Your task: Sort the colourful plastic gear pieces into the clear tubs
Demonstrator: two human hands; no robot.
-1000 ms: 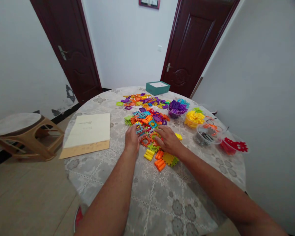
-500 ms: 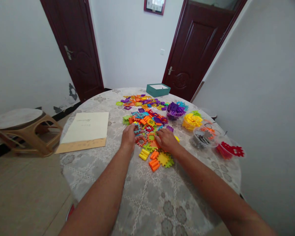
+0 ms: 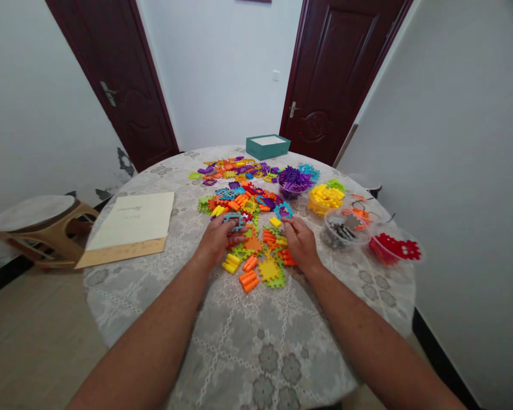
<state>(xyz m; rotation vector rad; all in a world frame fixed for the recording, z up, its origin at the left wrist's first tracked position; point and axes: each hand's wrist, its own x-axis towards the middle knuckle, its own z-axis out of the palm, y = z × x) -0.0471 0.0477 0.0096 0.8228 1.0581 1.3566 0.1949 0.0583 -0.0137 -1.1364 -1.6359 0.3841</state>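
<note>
Bare tablecloth [image 3: 260,341] up front; toy pieces [image 3: 243,199], bowls [image 3: 342,228] beyond.

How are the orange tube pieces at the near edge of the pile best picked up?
Probably from above and the near side, pinching across their long sides: the orange tube pieces lie flat on the tablecloth, bare cloth before them, a yellow gear piece crowding their far right. The left hand holds a blue frame piece.

No readable text anywhere. Cream sheet [image 3: 132,219]: faint short mark near top edge, too small to read. Teal box [image 3: 267,146]: white top, no legible print. Teal piece [image 3: 235,218], other plastic pieces [image 3: 256,199]: no legible markings.
</note>
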